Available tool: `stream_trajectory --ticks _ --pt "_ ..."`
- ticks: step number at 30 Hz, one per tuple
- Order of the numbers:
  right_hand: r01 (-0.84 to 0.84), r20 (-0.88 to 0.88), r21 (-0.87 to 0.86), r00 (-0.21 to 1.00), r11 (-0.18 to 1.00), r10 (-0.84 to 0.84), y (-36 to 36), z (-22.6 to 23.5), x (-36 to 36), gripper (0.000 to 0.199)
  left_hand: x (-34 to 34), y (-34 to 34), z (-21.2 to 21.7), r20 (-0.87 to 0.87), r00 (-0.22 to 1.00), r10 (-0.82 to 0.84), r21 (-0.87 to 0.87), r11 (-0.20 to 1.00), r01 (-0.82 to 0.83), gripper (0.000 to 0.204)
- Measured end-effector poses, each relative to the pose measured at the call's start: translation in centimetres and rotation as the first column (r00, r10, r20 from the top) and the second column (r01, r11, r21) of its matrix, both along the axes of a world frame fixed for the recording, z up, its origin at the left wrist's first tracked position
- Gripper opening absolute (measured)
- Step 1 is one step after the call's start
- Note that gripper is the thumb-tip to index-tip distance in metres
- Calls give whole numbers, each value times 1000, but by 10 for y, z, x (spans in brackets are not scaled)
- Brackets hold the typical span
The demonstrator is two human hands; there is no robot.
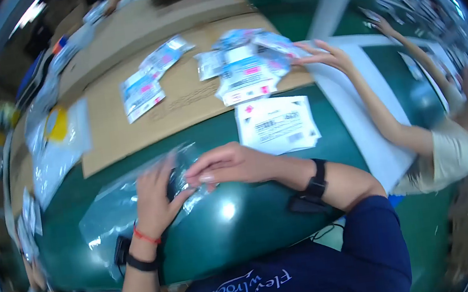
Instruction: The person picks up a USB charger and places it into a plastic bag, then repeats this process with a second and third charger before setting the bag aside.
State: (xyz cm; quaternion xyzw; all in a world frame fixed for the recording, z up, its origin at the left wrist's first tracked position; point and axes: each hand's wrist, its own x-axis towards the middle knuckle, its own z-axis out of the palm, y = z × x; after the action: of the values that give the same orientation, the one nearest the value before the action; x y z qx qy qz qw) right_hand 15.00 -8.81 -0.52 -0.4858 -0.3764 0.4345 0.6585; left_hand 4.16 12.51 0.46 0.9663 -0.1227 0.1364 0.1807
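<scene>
A clear plastic bag (110,212) lies on the green tabletop in front of me, its crinkled end between my hands. My left hand (155,195) rests over it, fingers stretched and thumb apart, the fingertips blurred. Across from it, my right hand (227,164) has its fingers drawn together in a pinch at the bag's crinkled edge. Just beyond my right hand is a stack of white printed sheets (277,125). Farther off, a heap of printed packets (246,73) in white, blue and pink sits partly on cardboard.
Flat cardboard (107,124) covers the table's far side, with more printed packets (142,94) on it. Another clear bag with a yellow piece (58,123) lies at left. From the right, a co-worker's hand (328,56) reaches to the heap, beside a grey metal post (337,5).
</scene>
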Motion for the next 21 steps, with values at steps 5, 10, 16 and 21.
stream_trajectory --ticks 5,10,16,21 --pt "74 499 147 855 986 -138 3 -10 1 38 0 14 -20 -2 1000 19 -121 992 -19 50" --pt "31 778 9 628 999 -27 1 -25 -6 50 2 0 -14 8 1000 11 -64 998 -10 41" --pt "-23 877 -77 474 997 79 4 -30 0 51 3 -7 -13 213 974 74 28 996 -82 41" --pt "-52 872 -132 468 990 141 2 -20 -3 50 5 0 -14 210 970 119 94 985 -141 46"
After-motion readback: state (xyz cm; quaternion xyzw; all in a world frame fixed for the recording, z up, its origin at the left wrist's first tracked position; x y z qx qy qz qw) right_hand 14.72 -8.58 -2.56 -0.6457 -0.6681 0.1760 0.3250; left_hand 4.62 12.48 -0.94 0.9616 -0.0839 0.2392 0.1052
